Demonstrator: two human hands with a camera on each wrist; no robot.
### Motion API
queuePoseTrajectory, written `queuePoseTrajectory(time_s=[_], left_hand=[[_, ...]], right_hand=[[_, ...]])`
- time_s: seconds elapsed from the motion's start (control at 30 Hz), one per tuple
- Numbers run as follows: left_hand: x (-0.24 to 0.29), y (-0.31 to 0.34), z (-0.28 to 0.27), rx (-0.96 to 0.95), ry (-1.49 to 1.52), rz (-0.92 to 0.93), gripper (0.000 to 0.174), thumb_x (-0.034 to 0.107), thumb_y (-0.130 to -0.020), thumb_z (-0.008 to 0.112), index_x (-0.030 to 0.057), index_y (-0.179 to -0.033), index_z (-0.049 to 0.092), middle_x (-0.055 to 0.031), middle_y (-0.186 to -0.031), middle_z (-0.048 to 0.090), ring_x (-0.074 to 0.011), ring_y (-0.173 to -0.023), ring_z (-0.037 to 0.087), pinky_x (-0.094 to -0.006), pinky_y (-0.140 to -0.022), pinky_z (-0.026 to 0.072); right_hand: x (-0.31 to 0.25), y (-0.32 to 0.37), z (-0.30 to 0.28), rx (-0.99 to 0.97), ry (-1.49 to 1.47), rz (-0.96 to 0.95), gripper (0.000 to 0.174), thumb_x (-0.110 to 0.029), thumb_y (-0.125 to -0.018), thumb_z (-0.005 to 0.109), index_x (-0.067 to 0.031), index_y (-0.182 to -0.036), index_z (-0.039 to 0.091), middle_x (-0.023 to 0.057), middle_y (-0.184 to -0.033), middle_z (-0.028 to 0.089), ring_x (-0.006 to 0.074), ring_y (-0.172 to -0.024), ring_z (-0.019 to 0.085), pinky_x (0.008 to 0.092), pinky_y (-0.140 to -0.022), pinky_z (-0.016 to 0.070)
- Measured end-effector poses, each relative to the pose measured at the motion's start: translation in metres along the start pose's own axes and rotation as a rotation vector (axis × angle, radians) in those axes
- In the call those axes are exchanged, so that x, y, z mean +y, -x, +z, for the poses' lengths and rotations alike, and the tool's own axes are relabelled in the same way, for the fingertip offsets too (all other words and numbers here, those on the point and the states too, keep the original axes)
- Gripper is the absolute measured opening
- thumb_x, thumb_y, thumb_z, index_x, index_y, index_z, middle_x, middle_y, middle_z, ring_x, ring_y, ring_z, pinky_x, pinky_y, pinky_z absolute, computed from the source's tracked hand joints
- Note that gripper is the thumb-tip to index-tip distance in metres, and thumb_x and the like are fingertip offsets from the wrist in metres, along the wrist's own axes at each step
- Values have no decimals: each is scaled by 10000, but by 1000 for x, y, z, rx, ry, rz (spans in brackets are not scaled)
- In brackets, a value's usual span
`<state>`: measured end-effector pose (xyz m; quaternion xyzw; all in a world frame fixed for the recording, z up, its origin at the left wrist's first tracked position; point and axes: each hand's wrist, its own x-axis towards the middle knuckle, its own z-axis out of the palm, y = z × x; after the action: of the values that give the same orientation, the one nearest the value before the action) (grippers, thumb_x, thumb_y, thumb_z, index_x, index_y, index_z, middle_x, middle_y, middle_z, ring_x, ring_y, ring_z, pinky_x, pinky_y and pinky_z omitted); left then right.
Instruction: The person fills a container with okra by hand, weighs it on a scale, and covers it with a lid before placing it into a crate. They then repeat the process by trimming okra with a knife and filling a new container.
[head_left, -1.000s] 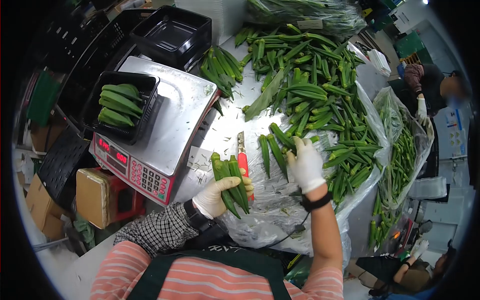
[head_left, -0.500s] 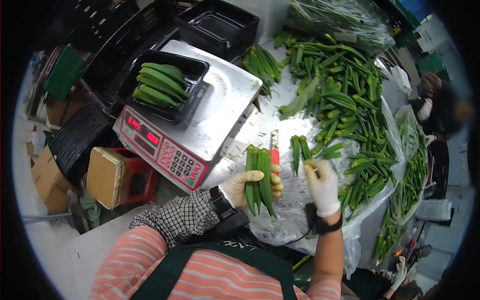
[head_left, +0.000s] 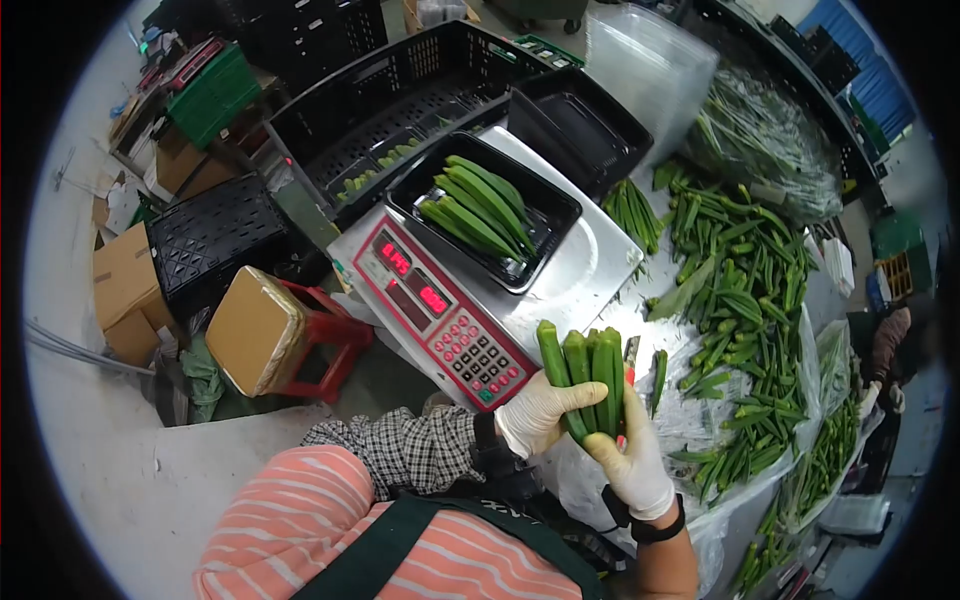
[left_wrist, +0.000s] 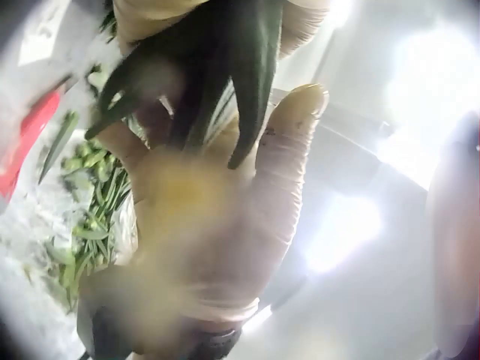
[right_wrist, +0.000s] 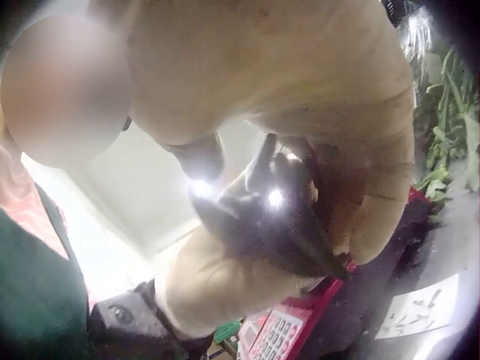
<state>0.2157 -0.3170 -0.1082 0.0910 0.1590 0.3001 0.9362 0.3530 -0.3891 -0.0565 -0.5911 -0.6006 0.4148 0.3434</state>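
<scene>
My left hand point(head_left: 540, 412), in a pale glove, grips a bunch of green okra point(head_left: 580, 362) upright, its thumb laid across the front. From the other side, my gloved right hand point(head_left: 637, 468) holds the same bunch, thumb near its lower end. In the left wrist view the pointed okra tips point(left_wrist: 251, 90) hang between the two hands. To the left, a black tray point(head_left: 552, 225) with several okra in it sits on the digital scale point(head_left: 612, 262). Partly hidden behind the bunch is a red-handled knife point(left_wrist: 31, 139), lying on the table.
A large okra pile point(head_left: 745, 300) spreads over plastic at the right, with a bagged heap point(head_left: 770, 140) behind. Stacked black trays point(head_left: 590, 125) stand beyond the scale, next to a black crate point(head_left: 320, 120). A stool point(head_left: 255, 330) is at the left. Another person stands at far right.
My right hand has left the edge of the okra pile and come to the bunch in my left hand. The head view has turned left, so the scale and tray sit further right.
</scene>
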Motion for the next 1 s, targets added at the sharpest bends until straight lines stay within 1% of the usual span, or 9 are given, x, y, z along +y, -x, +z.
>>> queuePoseTrajectory(time_s=[0.1, 0.27, 0.4, 0.47, 0.67, 0.73, 0.8, 0.9, 1.0], left_hand=[[29, 16, 13, 33, -77, 141, 486, 62, -809, 639, 72, -1243, 419, -61, -1145, 515, -187, -1082, 503, -343, -941, 406], [106, 11, 23, -94, -194, 413, 491, 126, -842, 619, 64, -1265, 378, -33, -1183, 484, -172, -1141, 444, -335, -985, 348], [162, 36, 9, 21, -215, 276, 499, 176, -873, 556, -33, -1277, 350, -133, -1303, 418, -216, -1235, 365, -371, -1048, 264], [169, 59, -15, 81, -228, 208, 559, 178, -859, 566, -37, -1313, 320, -159, -1356, 364, -234, -1266, 341, -384, -1054, 260], [230, 89, -47, 173, -609, 426, 497, 206, -835, 593, -22, -1248, 438, -137, -1257, 489, -218, -1185, 455, -348, -1009, 336], [242, 86, -44, 141, -675, 426, 478, 199, -836, 597, -25, -1234, 452, -133, -1242, 502, -211, -1171, 466, -340, -1004, 341], [255, 80, -41, 110, -741, 428, 460, 191, -837, 601, -27, -1219, 466, -129, -1228, 514, -203, -1158, 477, -333, -1000, 347], [273, 72, -34, 153, -835, 585, 395, 136, -833, 613, -37, -1171, 503, -128, -1190, 544, -188, -1133, 496, -302, -981, 368], [293, 74, -28, 178, -901, 670, 346, 112, -840, 597, -26, -1150, 529, -115, -1153, 571, -169, -1097, 518, -296, -975, 372]], right_hand=[[-36, -33, 21, 38, 253, -80, 810, -117, -727, 697, 69, -1350, 213, 227, -1262, 422, 303, -1175, 446, 354, -976, 349], [-57, -125, 31, 18, 7, -259, 754, -45, -695, 632, 55, -1337, 248, 251, -1190, 461, 340, -1131, 475, 344, -950, 380], [-45, -210, 37, 111, 417, -411, 665, -109, -702, 645, 23, -1289, 360, 251, -1129, 507, 369, -1054, 503, 375, -916, 405], [-42, -226, 37, -26, 583, -179, 679, -146, -695, 680, 1, -1286, 380, 238, -1093, 539, 375, -1041, 513, 373, -904, 416], [-50, -227, 37, -52, 421, -153, 374, -152, -782, 631, 5, -1108, 539, 202, -1029, 600, 319, -960, 579, 350, -831, 449], [-53, -228, 36, 29, 447, -6, 306, -162, -807, 611, -18, -1072, 561, 188, -955, 617, 312, -892, 594, 338, -778, 455], [-43, -233, 36, 177, 259, -84, 212, -155, -831, 595, -18, -993, 582, 116, -790, 607, 203, -719, 570, 292, -679, 440], [-50, -227, 21, 283, 101, -47, 157, -130, -842, 595, -18, -953, 599, 30, -784, 601, 93, -724, 527, 237, -654, 419], [-53, -188, -6, 419, -31, -12, 136, -79, -836, 584, 5, -940, 605, 18, -806, 600, 95, -730, 521, 231, -664, 413]])
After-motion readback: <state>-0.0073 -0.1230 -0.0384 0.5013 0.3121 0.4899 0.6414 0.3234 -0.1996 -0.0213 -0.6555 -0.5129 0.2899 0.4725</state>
